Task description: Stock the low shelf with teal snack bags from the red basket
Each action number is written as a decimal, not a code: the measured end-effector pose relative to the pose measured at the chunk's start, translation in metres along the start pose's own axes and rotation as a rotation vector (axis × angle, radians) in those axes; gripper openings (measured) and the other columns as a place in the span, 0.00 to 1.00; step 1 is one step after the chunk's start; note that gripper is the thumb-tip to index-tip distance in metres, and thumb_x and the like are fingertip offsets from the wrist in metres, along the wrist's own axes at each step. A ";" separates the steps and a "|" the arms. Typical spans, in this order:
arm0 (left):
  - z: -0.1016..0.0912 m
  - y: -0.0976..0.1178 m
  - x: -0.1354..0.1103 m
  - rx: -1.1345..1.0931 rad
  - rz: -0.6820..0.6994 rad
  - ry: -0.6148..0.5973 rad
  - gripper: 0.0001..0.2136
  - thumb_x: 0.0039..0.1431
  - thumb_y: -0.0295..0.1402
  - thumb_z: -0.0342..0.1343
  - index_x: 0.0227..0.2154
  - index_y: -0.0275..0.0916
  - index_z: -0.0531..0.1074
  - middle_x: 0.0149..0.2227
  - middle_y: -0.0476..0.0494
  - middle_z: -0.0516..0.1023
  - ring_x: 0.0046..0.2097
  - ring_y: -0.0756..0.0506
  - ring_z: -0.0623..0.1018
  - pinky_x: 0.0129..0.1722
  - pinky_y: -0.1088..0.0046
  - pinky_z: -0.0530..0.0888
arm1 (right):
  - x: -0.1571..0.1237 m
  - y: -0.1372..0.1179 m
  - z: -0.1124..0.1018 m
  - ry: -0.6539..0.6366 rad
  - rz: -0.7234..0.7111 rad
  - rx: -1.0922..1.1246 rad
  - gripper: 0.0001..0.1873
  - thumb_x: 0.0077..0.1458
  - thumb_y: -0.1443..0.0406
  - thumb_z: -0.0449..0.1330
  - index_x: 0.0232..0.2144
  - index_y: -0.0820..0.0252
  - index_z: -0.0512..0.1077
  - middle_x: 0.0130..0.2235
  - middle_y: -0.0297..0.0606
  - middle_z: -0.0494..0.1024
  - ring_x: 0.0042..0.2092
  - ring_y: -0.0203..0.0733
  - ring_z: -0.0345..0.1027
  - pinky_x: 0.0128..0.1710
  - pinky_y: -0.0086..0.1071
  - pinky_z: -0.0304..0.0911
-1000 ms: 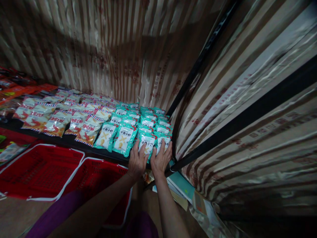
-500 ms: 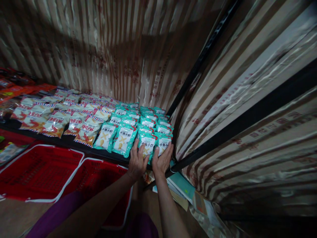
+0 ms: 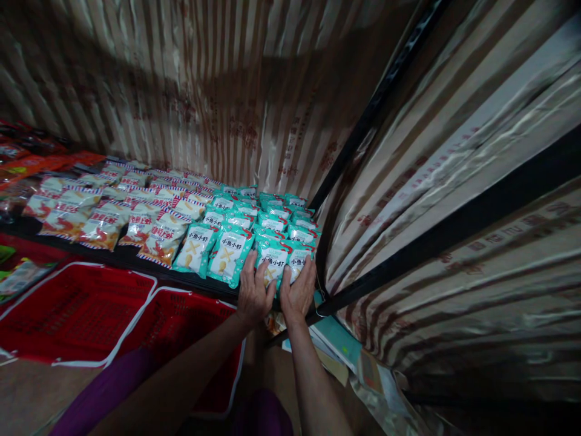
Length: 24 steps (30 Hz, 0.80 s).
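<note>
At the right end of the shelf, teal-and-white snack bags stand in close rows. My left hand presses its fingers on the left side of a front teal snack bag. My right hand grips the front of the corner snack bag, its thumb reaching toward the neighbouring bag. The lower parts of both bags are partly hidden by my fingers. Just left of my left hand, another teal snack bag leans back, untouched.
White-and-red shrimp snack bags fill the shelf further left, with orange packets beyond. Red baskets sit below the dark shelf edge. A striped curtain hangs behind, and black metal bars run along the right.
My hands stay on the two front teal bags, with only a slight shift of the fingers. The whole view has moved a little.
</note>
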<state>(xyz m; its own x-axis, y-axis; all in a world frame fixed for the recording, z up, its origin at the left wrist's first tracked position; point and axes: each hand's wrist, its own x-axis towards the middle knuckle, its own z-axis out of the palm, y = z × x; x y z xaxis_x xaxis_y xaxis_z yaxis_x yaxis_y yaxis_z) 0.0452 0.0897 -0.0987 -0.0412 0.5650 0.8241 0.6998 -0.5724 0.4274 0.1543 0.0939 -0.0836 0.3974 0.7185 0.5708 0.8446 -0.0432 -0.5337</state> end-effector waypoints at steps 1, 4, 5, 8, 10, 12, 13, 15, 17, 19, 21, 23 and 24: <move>0.000 0.000 0.000 0.004 -0.002 -0.002 0.22 0.61 0.32 0.50 0.56 0.30 0.58 0.62 0.22 0.54 0.65 0.34 0.55 0.57 0.52 0.65 | 0.000 0.000 0.000 0.001 0.004 0.004 0.36 0.61 0.51 0.43 0.64 0.67 0.47 0.63 0.59 0.54 0.64 0.56 0.47 0.57 0.51 0.53; 0.000 0.000 0.000 0.017 -0.001 0.014 0.22 0.61 0.32 0.49 0.57 0.29 0.57 0.61 0.22 0.56 0.65 0.34 0.55 0.57 0.51 0.64 | -0.002 0.001 0.002 0.022 0.020 0.013 0.36 0.61 0.51 0.43 0.64 0.67 0.46 0.64 0.59 0.52 0.65 0.57 0.45 0.57 0.53 0.52; 0.000 0.000 0.000 0.020 0.003 0.020 0.22 0.62 0.32 0.49 0.57 0.29 0.57 0.61 0.22 0.56 0.65 0.34 0.55 0.57 0.52 0.64 | -0.003 0.002 0.002 0.030 0.019 0.014 0.37 0.61 0.50 0.43 0.64 0.67 0.46 0.64 0.60 0.52 0.65 0.57 0.45 0.57 0.54 0.51; 0.000 0.000 0.002 0.021 0.026 0.024 0.21 0.62 0.30 0.48 0.57 0.31 0.58 0.62 0.23 0.55 0.65 0.35 0.55 0.56 0.52 0.64 | -0.005 0.004 0.003 0.042 0.001 0.022 0.38 0.60 0.50 0.44 0.64 0.68 0.45 0.64 0.60 0.50 0.66 0.57 0.43 0.58 0.55 0.50; 0.000 0.000 0.005 0.020 0.043 0.025 0.21 0.62 0.30 0.48 0.58 0.33 0.57 0.63 0.25 0.54 0.65 0.35 0.55 0.56 0.52 0.65 | -0.006 0.004 0.003 0.047 -0.002 0.025 0.38 0.60 0.50 0.44 0.64 0.68 0.45 0.64 0.60 0.50 0.66 0.57 0.42 0.59 0.54 0.50; 0.000 0.000 0.008 0.020 0.056 0.036 0.21 0.62 0.29 0.48 0.58 0.36 0.57 0.62 0.26 0.55 0.65 0.35 0.56 0.56 0.53 0.65 | -0.006 0.005 0.003 0.054 0.004 0.020 0.37 0.61 0.50 0.43 0.64 0.68 0.45 0.64 0.60 0.50 0.66 0.57 0.42 0.59 0.54 0.50; -0.001 -0.001 0.010 0.021 0.058 0.046 0.21 0.62 0.29 0.48 0.58 0.36 0.57 0.62 0.27 0.56 0.65 0.35 0.56 0.55 0.53 0.66 | -0.006 0.005 0.004 0.059 0.008 0.016 0.37 0.61 0.51 0.43 0.64 0.68 0.45 0.64 0.60 0.50 0.66 0.57 0.43 0.59 0.54 0.50; -0.001 -0.002 0.011 0.034 0.054 0.058 0.21 0.62 0.29 0.48 0.57 0.37 0.58 0.61 0.28 0.57 0.64 0.35 0.57 0.55 0.52 0.66 | -0.007 0.004 0.004 0.068 0.018 0.010 0.37 0.61 0.51 0.43 0.64 0.69 0.45 0.64 0.60 0.51 0.65 0.57 0.44 0.59 0.53 0.50; -0.001 -0.003 0.010 0.065 0.042 0.048 0.20 0.61 0.29 0.49 0.57 0.37 0.59 0.61 0.28 0.58 0.64 0.35 0.57 0.55 0.52 0.65 | -0.006 0.004 0.004 0.074 0.030 0.007 0.37 0.61 0.50 0.43 0.64 0.69 0.45 0.64 0.60 0.52 0.65 0.57 0.45 0.59 0.53 0.51; -0.001 -0.005 0.007 0.096 0.036 0.025 0.20 0.61 0.29 0.50 0.56 0.37 0.61 0.60 0.28 0.60 0.64 0.35 0.58 0.55 0.52 0.65 | -0.006 0.003 0.004 0.073 0.036 0.002 0.38 0.61 0.50 0.43 0.64 0.69 0.45 0.63 0.61 0.52 0.65 0.58 0.46 0.58 0.53 0.52; -0.001 -0.006 0.004 0.108 0.043 0.004 0.20 0.60 0.29 0.51 0.56 0.36 0.61 0.60 0.27 0.60 0.64 0.35 0.57 0.55 0.53 0.65 | -0.006 0.003 0.003 0.071 0.030 -0.006 0.38 0.61 0.50 0.43 0.64 0.69 0.45 0.63 0.61 0.53 0.64 0.58 0.47 0.58 0.53 0.53; -0.001 -0.008 0.002 0.106 0.063 -0.009 0.20 0.60 0.29 0.51 0.56 0.37 0.62 0.61 0.27 0.60 0.65 0.34 0.56 0.55 0.53 0.65 | -0.006 0.002 0.003 0.072 0.022 -0.008 0.37 0.61 0.50 0.43 0.64 0.68 0.45 0.63 0.60 0.53 0.64 0.58 0.47 0.57 0.53 0.53; -0.001 -0.009 0.002 0.102 0.074 -0.014 0.21 0.60 0.29 0.52 0.56 0.38 0.62 0.61 0.28 0.59 0.65 0.34 0.56 0.55 0.52 0.65 | -0.006 0.002 0.003 0.074 0.021 -0.006 0.37 0.61 0.50 0.43 0.64 0.68 0.45 0.63 0.60 0.54 0.64 0.58 0.47 0.57 0.53 0.53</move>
<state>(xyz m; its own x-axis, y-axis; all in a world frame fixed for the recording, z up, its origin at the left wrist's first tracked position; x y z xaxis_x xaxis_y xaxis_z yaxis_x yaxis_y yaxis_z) 0.0388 0.0952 -0.1008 0.0227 0.5326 0.8461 0.7698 -0.5493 0.3251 0.1529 0.0917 -0.0901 0.4404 0.6640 0.6042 0.8378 -0.0620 -0.5425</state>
